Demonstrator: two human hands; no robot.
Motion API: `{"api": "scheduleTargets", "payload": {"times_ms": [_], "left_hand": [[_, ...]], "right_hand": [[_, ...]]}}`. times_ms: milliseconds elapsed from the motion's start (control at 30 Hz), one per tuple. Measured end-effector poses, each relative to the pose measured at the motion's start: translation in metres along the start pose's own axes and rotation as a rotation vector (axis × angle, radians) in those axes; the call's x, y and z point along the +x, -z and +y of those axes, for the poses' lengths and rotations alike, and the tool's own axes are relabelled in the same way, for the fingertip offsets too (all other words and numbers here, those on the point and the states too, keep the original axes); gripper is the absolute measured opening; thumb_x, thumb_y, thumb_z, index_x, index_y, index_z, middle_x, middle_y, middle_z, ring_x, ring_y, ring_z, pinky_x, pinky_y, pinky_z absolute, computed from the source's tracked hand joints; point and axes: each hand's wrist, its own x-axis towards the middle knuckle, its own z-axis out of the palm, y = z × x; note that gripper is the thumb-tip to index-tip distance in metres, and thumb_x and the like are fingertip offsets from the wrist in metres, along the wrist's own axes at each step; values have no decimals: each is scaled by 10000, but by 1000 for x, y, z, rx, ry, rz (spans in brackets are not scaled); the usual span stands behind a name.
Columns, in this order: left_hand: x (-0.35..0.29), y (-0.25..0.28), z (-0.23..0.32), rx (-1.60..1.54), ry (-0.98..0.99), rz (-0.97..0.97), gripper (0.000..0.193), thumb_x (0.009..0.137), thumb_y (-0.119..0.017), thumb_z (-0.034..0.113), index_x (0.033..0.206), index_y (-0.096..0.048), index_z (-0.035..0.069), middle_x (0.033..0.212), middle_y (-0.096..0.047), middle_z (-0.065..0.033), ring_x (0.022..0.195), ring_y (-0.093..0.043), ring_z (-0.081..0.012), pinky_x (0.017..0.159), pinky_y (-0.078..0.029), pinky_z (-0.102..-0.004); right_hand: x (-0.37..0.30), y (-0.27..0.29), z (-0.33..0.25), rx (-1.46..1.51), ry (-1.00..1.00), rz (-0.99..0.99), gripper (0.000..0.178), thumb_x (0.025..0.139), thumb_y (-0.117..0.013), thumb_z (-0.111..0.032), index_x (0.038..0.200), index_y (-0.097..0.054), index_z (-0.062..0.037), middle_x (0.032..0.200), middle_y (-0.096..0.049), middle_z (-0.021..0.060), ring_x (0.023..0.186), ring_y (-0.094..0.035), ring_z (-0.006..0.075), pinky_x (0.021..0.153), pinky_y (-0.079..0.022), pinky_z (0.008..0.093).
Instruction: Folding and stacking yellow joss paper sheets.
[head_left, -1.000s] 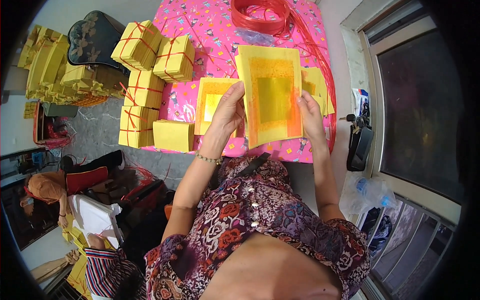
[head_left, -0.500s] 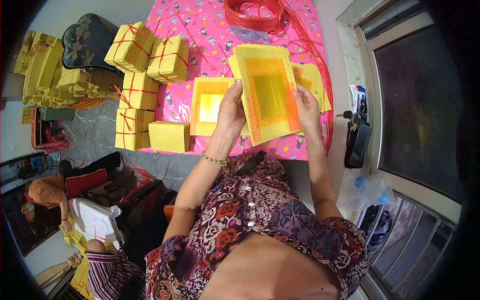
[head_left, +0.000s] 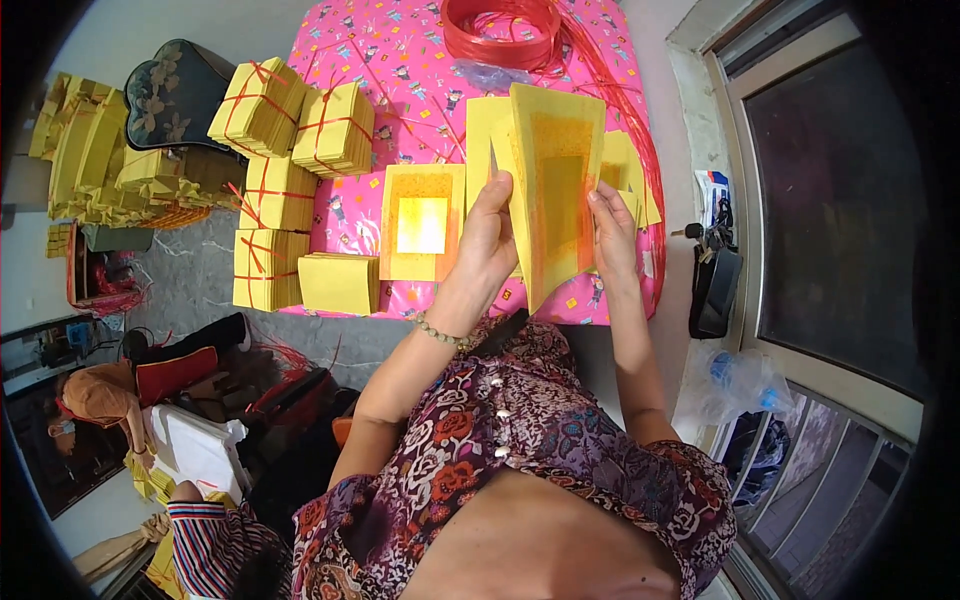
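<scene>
Two bare hands of yours are at work over the bench [head_left: 412, 30], which has a glossy pink patterned cover. Your left grip [head_left: 487, 232] is closed on the left side of a printed yellow sheet [head_left: 558, 190], its thumb uppermost; your right grip [head_left: 615, 235] pinches the opposite edge, thumb and fingers close together. Between them the sheet stands raised over the right half of the bench, bowed lengthwise, its orange border and duller square facing you; you cannot tell whether more than one layer is held. Just behind it, to the left, shows a plain yellow sheet [head_left: 482, 130].

Left of your left grip lies a gold-centred sheet [head_left: 423, 222], flat, with a bright shiny square. Further left sits a loose yellow stack [head_left: 338, 284] at the near edge, and beside and beyond it are four bundles [head_left: 268, 272] of yellow paper bound with red ties. More yellow sheets [head_left: 628, 165] lie right of your right grip. At the far side rests a red coil [head_left: 498, 38], with crumpled clear plastic [head_left: 490, 75] on its near side and red strands [head_left: 652, 205] running down the bench's right edge.
</scene>
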Motion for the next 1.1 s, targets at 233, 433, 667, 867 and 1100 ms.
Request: {"api": "scheduleTargets", "payload": {"times_ms": [233,433,667,867,1100], "left_hand": [[10,10,-10,615,-719,99,288,936,-515,44,1185,-376,86,869,-554,-26,728,-515,-76,617,-435,-234],[9,14,-5,656,-584,110,208,934,-430,17,1018,-618,-13,1001,-528,-69,777,-543,-117,730,-459,-229],[13,30,-3,1199,-1003,222,299,860,-398,-64,1015,-645,5,856,-440,-59,896,-473,-168,821,-421,-274],[7,42,23,1311,-1058,255,320,862,-382,-64,1006,-646,45,897,-503,-64,856,-448,-158,801,-386,-265],[-29,53,80,1150,-1072,361,328,885,-417,-2,1202,-479,49,980,-487,-32,762,-436,-94,703,-397,-237]], "right_hand": [[-3,1,3,-133,176,42,181,921,-565,-54,1092,-581,-1,1014,-629,47,911,-574,79,817,-470,219],[-6,-2,0,-136,167,39,168,916,-567,-48,1076,-587,0,990,-632,44,882,-575,73,800,-475,220],[-2,0,2,-280,203,65,153,910,-565,-38,1051,-598,12,941,-637,44,833,-580,74,746,-480,212],[13,9,4,-338,127,93,165,899,-573,-42,1054,-598,12,931,-633,54,824,-581,83,728,-476,211],[36,17,12,-622,164,56,204,884,-597,-70,1069,-591,15,915,-632,52,793,-576,86,713,-473,208]]}}
